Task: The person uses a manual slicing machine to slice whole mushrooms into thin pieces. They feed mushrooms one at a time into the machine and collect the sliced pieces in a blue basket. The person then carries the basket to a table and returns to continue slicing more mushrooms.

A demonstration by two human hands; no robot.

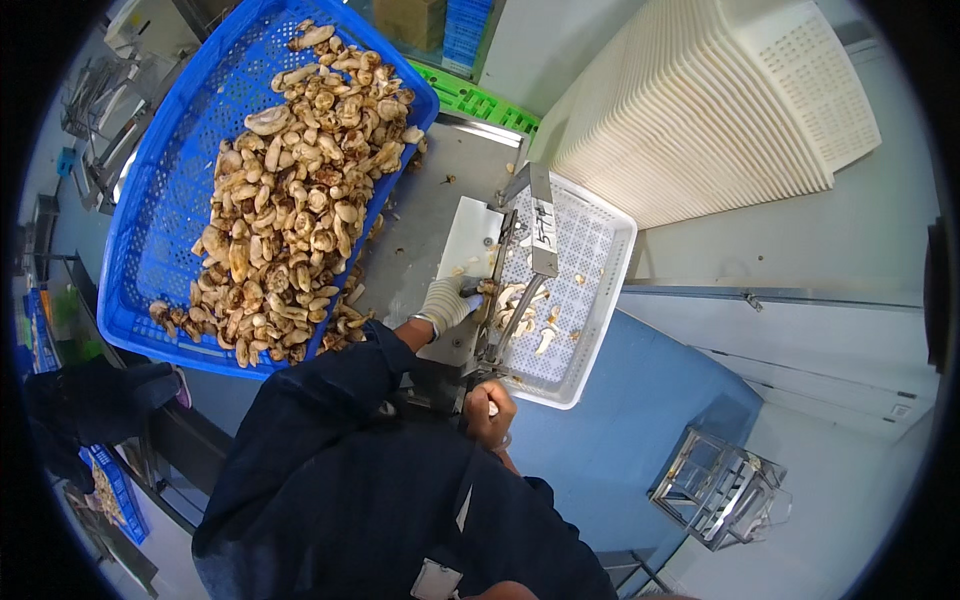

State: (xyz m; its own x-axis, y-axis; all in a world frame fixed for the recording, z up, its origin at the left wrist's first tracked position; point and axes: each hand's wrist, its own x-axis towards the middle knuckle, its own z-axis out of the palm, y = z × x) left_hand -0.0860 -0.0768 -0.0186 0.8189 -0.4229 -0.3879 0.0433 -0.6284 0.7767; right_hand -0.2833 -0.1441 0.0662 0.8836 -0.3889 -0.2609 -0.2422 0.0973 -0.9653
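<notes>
My left hand [448, 306] wears a striped knit glove with dark and pale fingertips. It holds a brown mushroom [487, 288] against the blade side of a metal hand slicer [544, 232], partly hiding it. A white board [469, 238] forms the slicer's feed surface. Lower down, my bare right hand [489, 412] is closed around the slicer's handle [493, 409], only a pale bit of which shows. Beyond the blade, pale mushroom slices [546, 339] lie in a white perforated basket [611, 300].
A large blue perforated crate [161, 225] on the left holds a heap of whole mushrooms [300, 195], some spilled beside it on the steel table [427, 202]. Stacked white baskets [675, 112] stand at upper right. A metal frame [716, 487] rests on the blue floor. Another person [97, 405] is at far left.
</notes>
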